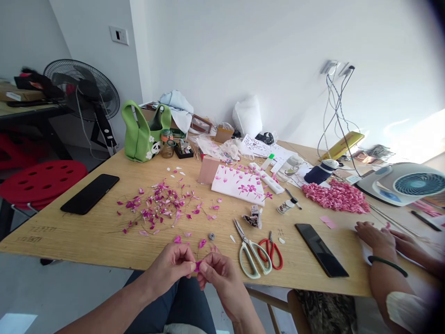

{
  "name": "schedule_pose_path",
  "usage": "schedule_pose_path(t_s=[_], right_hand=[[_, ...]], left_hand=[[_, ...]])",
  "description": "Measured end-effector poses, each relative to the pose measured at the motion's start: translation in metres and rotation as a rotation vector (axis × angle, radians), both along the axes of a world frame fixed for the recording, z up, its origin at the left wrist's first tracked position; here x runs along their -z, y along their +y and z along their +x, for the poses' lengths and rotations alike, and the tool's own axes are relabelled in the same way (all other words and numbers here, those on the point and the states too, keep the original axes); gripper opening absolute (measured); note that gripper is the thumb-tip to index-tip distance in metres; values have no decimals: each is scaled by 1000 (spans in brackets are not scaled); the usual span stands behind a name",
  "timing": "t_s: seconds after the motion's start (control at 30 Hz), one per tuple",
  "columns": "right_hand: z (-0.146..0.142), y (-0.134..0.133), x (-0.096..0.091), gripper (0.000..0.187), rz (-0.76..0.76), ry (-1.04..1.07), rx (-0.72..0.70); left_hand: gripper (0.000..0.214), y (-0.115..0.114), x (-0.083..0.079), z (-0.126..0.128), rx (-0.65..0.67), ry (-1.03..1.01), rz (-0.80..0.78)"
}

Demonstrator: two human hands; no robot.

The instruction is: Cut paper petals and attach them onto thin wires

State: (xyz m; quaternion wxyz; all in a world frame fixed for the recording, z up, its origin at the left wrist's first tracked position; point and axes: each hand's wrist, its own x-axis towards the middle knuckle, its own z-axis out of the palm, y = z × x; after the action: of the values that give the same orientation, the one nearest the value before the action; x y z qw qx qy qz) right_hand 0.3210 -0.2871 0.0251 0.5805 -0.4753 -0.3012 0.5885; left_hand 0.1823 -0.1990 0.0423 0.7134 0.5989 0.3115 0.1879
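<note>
Close together at the table's front edge, both my hands have their fingers pinched. My left hand [174, 263] and my right hand [219, 274] grip a small magenta petal [197, 266] between the fingertips, which hide part of it. Loose magenta petals [202, 243] lie just beyond my fingers, near a small grey spool [211, 236]. Further left spreads a heap of pink and magenta petals on thin stems [163, 206]. To the right of my right hand are scissors with pale handles [246, 240] and red-handled cutters [277, 260], touching or nearly so.
Black phones lie at left [90, 194] and right [321, 250]. Behind stand a green bag [135, 144], a glass jar [167, 149], a white sheet with pink flowers [229, 190] and a pink knitted piece [335, 197]. Another person's hands [377, 236] rest at the right.
</note>
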Motion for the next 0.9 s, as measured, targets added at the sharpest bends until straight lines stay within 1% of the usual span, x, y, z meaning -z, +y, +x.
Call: schedule_pose_path(t_s=[0.17, 0.3, 0.4, 0.57, 0.63, 0.67, 0.77, 0.8, 0.83, 0.87, 0.9], right_hand=[[-4, -1, 7, 27, 23, 66, 49], [-2, -3, 7, 28, 6, 119, -3], [2, -3, 3, 29, 7, 98, -26], [4, -2, -6, 29, -8, -25, -43], [4, -3, -11, 29, 23, -168, -30], [4, -4, -14, 27, 49, -280, -12], [4, -9, -22, 20, 162, -689, 59], [4, -10, -25, 18, 214, -808, 92], [3, -11, -27, 15, 279, -910, 127], [2, -12, -28, 12, 352, -997, 173], [1, -12, -29, 11, 433, -1078, 229]], left_hand=[[16, -1, 0, 1, 1, -41, -50], [17, 1, 1, 0, 14, -36, -46], [15, 1, -2, -2, 53, -10, 35], [14, 0, -16, -6, 105, 114, 311], [15, 2, -21, -6, 120, 140, 411], [16, 3, -22, -6, 132, 138, 454], [18, 8, -25, -5, 171, 68, 588], [17, 9, -26, -6, 160, 38, 632], [14, 8, -27, -7, 115, 15, 674], [13, 7, -28, -9, 30, 2, 707], [15, 4, -29, -11, -88, -1, 725]])
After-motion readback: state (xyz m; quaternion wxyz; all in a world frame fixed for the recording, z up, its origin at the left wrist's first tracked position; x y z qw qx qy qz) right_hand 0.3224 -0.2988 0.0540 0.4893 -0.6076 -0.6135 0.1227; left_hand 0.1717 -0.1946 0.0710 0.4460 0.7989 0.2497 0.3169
